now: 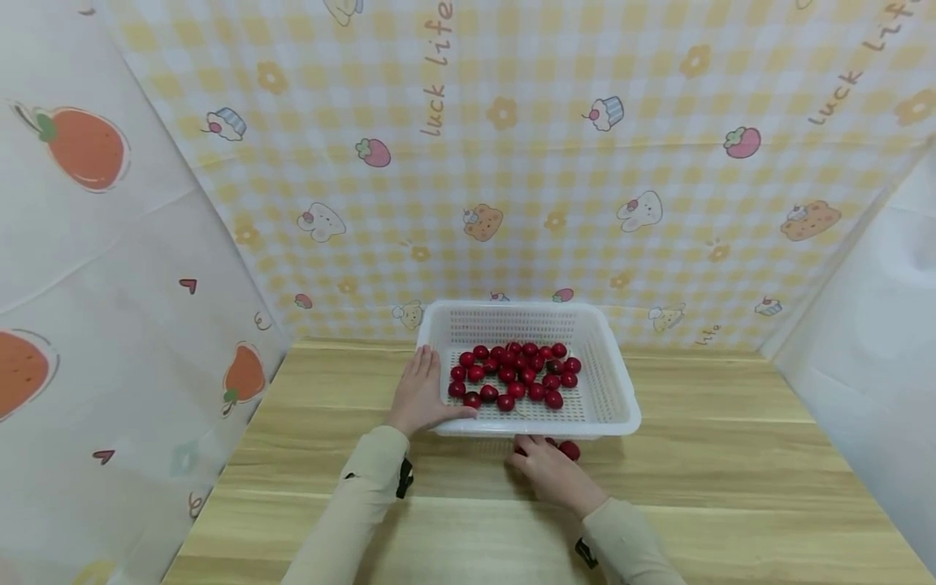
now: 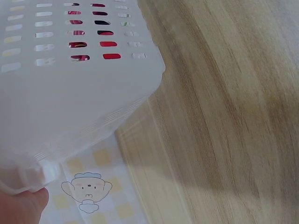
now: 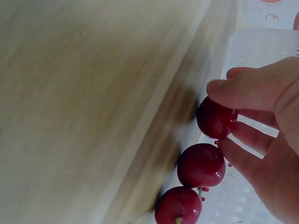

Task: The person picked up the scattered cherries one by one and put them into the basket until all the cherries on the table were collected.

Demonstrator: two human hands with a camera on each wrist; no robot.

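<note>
A white plastic basket (image 1: 625, 406) with slotted walls holds several dark red cherries (image 1: 516, 390). My left hand (image 1: 422, 396) rests on its front left corner, fingers straight along the left rim and thumb spread over the front rim. Low at the basket's front wall, my right hand (image 1: 550, 471) pinches a cherry (image 3: 217, 118) between thumb and fingers. Beside that cherry, a second cherry (image 3: 201, 165) and a third cherry (image 3: 178, 207) lie in a row along the basket's outer wall, their short stems showing.
The basket stands on a wood-grain table (image 1: 746, 455), near the back wall (image 1: 526, 179) covered in yellow checked cloth. A white printed sheet (image 1: 146, 244) hangs at the left, and another white sheet (image 1: 877, 309) closes the right side.
</note>
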